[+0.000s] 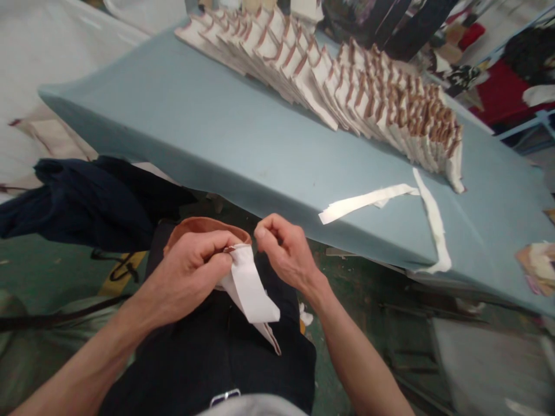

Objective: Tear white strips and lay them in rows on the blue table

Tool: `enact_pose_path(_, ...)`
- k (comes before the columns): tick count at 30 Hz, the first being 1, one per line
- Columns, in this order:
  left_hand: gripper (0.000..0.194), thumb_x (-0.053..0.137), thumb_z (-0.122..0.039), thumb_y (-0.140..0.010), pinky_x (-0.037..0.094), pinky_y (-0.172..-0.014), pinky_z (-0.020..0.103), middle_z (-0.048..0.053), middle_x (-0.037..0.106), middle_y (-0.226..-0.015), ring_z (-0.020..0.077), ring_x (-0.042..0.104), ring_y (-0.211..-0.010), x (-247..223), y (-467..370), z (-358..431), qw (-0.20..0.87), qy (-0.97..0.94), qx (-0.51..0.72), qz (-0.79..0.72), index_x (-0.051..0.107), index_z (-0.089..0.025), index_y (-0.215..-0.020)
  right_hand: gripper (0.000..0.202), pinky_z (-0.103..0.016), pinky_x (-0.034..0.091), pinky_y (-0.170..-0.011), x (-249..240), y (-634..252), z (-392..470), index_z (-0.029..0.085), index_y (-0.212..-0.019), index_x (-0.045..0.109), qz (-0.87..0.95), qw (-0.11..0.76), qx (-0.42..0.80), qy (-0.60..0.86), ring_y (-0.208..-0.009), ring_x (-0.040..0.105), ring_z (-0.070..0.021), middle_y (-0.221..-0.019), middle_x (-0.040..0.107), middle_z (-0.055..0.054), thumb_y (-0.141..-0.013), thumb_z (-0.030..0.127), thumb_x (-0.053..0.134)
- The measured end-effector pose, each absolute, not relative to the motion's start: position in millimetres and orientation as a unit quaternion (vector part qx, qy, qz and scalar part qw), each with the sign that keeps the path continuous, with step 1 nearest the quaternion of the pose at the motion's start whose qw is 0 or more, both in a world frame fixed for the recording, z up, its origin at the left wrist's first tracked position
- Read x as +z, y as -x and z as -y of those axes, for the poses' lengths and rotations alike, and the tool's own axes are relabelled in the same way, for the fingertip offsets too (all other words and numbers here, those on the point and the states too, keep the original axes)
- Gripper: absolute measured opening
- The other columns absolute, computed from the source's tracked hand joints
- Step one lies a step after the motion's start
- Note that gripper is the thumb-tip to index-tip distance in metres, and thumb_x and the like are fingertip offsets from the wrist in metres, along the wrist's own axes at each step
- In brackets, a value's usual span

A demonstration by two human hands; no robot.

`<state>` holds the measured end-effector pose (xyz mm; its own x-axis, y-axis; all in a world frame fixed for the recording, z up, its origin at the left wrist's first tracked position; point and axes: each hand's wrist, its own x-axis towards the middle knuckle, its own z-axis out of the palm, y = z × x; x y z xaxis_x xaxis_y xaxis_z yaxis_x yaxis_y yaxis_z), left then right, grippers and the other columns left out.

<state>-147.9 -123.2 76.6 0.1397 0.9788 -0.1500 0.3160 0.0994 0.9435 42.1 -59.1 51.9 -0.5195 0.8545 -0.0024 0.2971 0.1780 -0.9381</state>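
My left hand (191, 271) is closed, thumb and forefinger pinching the edge of a folded fabric piece. This fabric piece (203, 225) has a brown side that curves up behind the hand and a white side below. From the pinched edge a white strip (254, 292) hangs down over my lap. Just right of that edge is my right hand (284, 248), its fingers curled and thumb pressed against the forefinger. Whatever it may hold is too small to make out. A small gap lies between the right fingertips and the fabric.
Ahead stands a table with a blue-grey cover (208, 127). Long overlapping rows of white pieces with brown edges (321, 81) lie on it. Two loose white strips (368, 202) rest near its front edge. Dark blue cloth (87, 202) lies to the left, fabric scraps (540, 266) at the far right.
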Motion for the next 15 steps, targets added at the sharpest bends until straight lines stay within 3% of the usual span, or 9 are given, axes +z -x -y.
enact_pose_path(3, 0.023, 0.049, -0.02, -0.087, 0.041, -0.055, 0.023, -0.005, 0.065, -0.069, 0.0124, 0.056, -0.06, 83.5, 151.1, 121.1, 0.481, -0.622, 0.317, -0.531, 0.069, -0.02, -0.077, 0.02, -0.031, 0.052, -0.083, 74.6, -45.1, 57.0, 0.02, -0.1, 0.063, 0.763, 0.347, 0.423, 0.345, -0.087, 0.066, -0.0169, -0.094, 0.072, -0.004, -0.096, 0.038, 0.061)
enact_pose_path(6, 0.021, 0.053, -0.021, -0.089, 0.043, -0.057, 0.022, -0.005, 0.067, -0.073, 0.0119, 0.057, -0.063, 89.7, 151.9, 120.2, 0.474, -0.642, 0.308, -0.518, 0.071, -0.02, -0.078, 0.032, -0.035, 0.052, -0.094, 95.3, -42.5, 51.0, 0.019, -0.116, 0.063, 0.837, 0.324, 0.382, 0.222, -0.106, 0.068, -0.0207, -0.116, 0.072, -0.009, -0.094, 0.043, 0.064)
enact_pose_path(11, 0.015, 0.056, -0.021, -0.087, 0.04, -0.051, 0.019, -0.007, 0.064, -0.066, 0.0099, 0.053, -0.057, 99.2, 154.5, 127.1, 0.502, -0.623, 0.312, -0.512, 0.071, -0.021, -0.081, 0.032, -0.031, 0.043, -0.076, 105.7, -39.4, 37.9, 0.019, -0.097, 0.066, 0.917, 0.187, 0.3, 0.182, -0.071, 0.06, -0.0149, -0.077, 0.068, 0.0, -0.092, 0.05, 0.063)
enact_pose_path(15, 0.004, 0.059, -0.024, -0.087, 0.039, -0.046, 0.018, -0.007, 0.065, -0.063, 0.0105, 0.054, -0.052, 100.6, 155.9, 135.4, 0.521, -0.573, 0.307, -0.554, 0.062, -0.022, -0.087, 0.025, -0.028, 0.028, -0.062, 109.0, -39.7, 39.2, 0.019, -0.074, 0.058, 0.93, 0.128, 0.282, 0.198, -0.059, 0.045, -0.0112, -0.063, 0.053, 0.004, -0.089, 0.04, 0.062)
